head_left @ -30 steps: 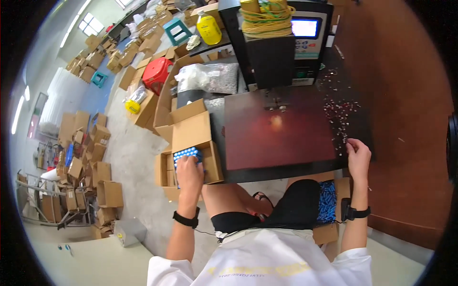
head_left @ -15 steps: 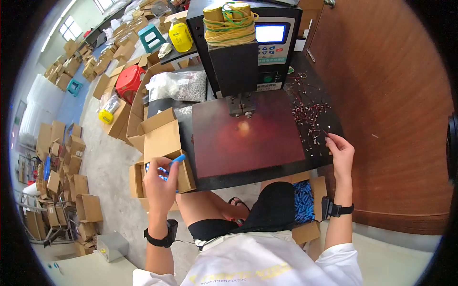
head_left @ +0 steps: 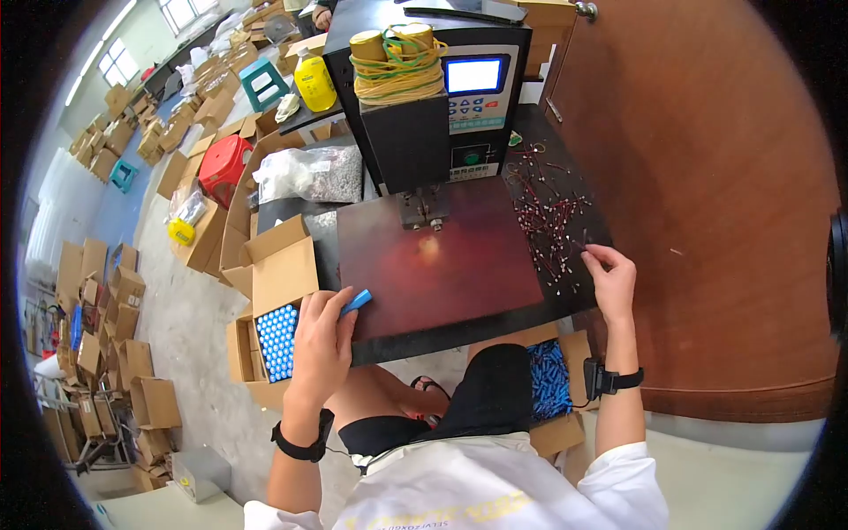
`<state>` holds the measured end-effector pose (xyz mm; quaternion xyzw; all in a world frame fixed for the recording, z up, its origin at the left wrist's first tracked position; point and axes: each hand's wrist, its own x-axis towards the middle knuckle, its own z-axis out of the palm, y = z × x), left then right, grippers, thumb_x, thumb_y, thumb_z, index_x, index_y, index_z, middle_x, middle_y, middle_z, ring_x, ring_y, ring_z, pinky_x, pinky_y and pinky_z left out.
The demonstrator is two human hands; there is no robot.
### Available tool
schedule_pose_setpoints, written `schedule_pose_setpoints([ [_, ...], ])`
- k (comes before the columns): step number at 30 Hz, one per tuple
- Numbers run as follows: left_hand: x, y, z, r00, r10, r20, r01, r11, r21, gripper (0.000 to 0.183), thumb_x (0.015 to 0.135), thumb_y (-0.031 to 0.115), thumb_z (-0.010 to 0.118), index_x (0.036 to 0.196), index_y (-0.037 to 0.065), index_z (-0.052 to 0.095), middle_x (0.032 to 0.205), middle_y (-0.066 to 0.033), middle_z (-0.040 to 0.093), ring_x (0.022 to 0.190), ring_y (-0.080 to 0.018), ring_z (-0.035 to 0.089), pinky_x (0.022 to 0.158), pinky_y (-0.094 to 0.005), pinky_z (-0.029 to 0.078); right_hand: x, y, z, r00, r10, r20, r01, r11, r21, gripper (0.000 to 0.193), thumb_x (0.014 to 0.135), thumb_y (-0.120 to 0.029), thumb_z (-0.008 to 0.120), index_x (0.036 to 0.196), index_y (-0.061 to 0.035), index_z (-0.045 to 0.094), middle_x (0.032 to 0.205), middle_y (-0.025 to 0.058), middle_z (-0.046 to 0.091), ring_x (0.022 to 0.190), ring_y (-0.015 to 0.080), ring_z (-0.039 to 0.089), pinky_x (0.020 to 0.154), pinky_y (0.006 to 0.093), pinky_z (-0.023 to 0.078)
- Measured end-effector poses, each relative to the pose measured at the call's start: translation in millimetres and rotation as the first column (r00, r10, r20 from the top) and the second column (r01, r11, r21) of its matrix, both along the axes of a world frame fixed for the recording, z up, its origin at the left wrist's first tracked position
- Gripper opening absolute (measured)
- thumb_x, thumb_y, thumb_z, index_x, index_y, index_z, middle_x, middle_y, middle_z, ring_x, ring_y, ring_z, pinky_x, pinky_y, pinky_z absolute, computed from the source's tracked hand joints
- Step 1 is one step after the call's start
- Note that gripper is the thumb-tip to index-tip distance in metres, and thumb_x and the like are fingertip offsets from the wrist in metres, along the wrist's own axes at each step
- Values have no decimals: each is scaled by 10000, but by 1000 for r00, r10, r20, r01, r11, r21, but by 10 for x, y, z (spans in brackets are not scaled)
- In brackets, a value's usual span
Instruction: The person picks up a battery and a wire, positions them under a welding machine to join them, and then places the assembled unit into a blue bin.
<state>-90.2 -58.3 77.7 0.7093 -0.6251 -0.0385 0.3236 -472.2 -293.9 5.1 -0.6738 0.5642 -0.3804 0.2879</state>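
My left hand [head_left: 322,346] is closed on a blue cylindrical battery cell [head_left: 357,302], held tilted over the left edge of a reddish-brown board [head_left: 446,296]. Beside that hand, an open cardboard box holds rows of upright blue cells [head_left: 276,343]. At the right side of the black table, my right hand [head_left: 612,284] pinches a thin dark wire lead [head_left: 584,237] by its end. A scattered heap of dark red wire leads with pale tips [head_left: 549,216] lies right beside those fingers. Behind the board stands a black spot welder [head_left: 408,146], its two electrodes above a scorched patch.
A second carton with loose blue cells [head_left: 549,382] sits below the table by my right leg. A bag of small grey parts [head_left: 331,174] lies at the back left. A brown wooden door [head_left: 707,221] borders the right side. Cartons and stools crowd the floor at left.
My left hand has moved right, from over the cell box to the board's left edge, carrying the blue cell. The upright cells now show. My right hand keeps its pinch; the view has shifted slightly.
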Motion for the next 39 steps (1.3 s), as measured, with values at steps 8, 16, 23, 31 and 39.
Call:
schedule_pose_setpoints([
  [8,-97,-115,-35,1000,-14,-7,13,996,-86,151,931,10,623,1080,-5,614,1024,-168,616,960,-368,572,845,-430,480,-8,181,370,752,24,659,-121,987,103,184,945,-36,702,1125,3,706,1005,113,744,791,111,659,632,225,463],
  [16,-232,-309,-79,960,82,-267,-94,995,-33,226,867,90,751,1044,4,641,942,-137,644,813,-256,660,748,-332,530,448,544,430,534,89,841,-361,923,132,156,941,17,667,1088,10,718,958,135,745,762,127,661,644,230,477],
  [23,-341,-847,-187,951,78,-300,-114,988,-104,200,811,117,781,974,25,710,898,-142,666,795,-264,697,726,-342,549,1033,641,517,638,68,767,-323,928,187,151,919,16,690,1065,25,726,930,127,751,732,107,658,625,219,476],
  [31,-421,-1113,-181,918,83,-388,-123,989,-81,228,790,146,805,945,3,721,877,-164,664,818,-330,679,746,-395,535,1312,612,520,634,28,773,-284,938,199,159,917,9,692,1071,38,720,923,115,748,728,104,649,627,215,478],
  [39,-428,-1188,-254,945,140,-296,-175,980,-94,249,776,163,824,921,-7,712,876,-170,662,825,-354,668,737,-410,525,1362,561,500,677,14,736,-266,937,227,161,926,-16,691,1075,39,717,923,111,747,726,98,642,616,215,470],
])
